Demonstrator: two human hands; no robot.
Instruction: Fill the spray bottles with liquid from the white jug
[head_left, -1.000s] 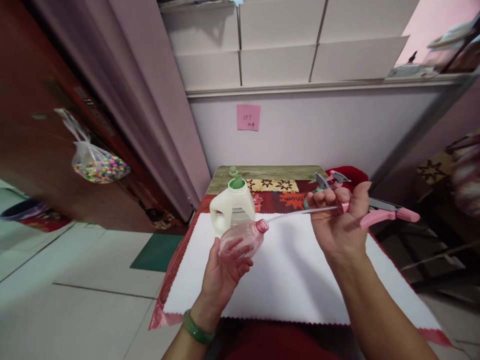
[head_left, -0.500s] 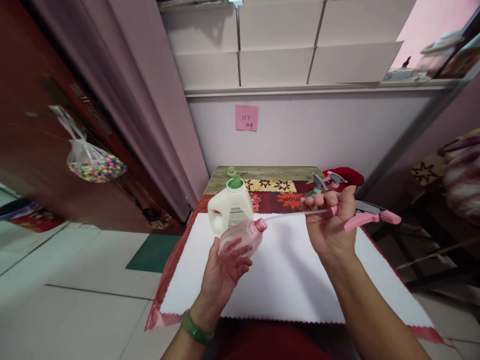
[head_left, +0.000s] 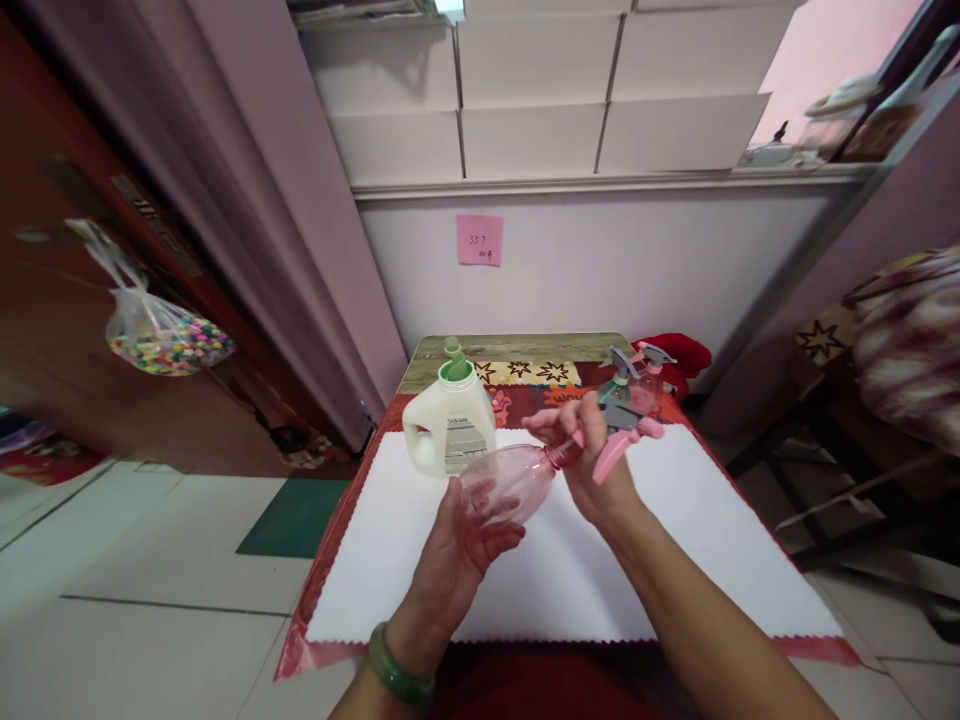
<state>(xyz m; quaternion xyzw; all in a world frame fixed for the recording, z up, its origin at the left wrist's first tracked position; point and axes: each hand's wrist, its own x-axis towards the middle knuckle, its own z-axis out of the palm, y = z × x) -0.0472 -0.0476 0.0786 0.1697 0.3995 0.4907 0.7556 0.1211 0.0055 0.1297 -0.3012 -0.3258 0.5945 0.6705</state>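
Note:
A clear pink spray bottle (head_left: 514, 478) lies tilted in my left hand (head_left: 465, 550), its neck pointing up and to the right. My right hand (head_left: 592, 460) grips a pink and grey trigger spray head (head_left: 624, 436) at the bottle's mouth. The dip tube is inside the neck, and the collar is close to the rim; whether it touches I cannot tell. Just behind the bottle stands a white jug (head_left: 450, 420) with a green spout in its open top.
Two more spray bottles (head_left: 619, 385) stand at the table's back right, partly behind my right hand. A green-white cap (head_left: 451, 346) sits at the back left. White sheeting (head_left: 375, 560) covers the front of the table. A bag of coloured beads (head_left: 169, 340) hangs at the left.
My right hand has moved left and brought the spray head up to the bottle. The tube that was at the mouth has slid into the bottle. The view has shifted slightly.

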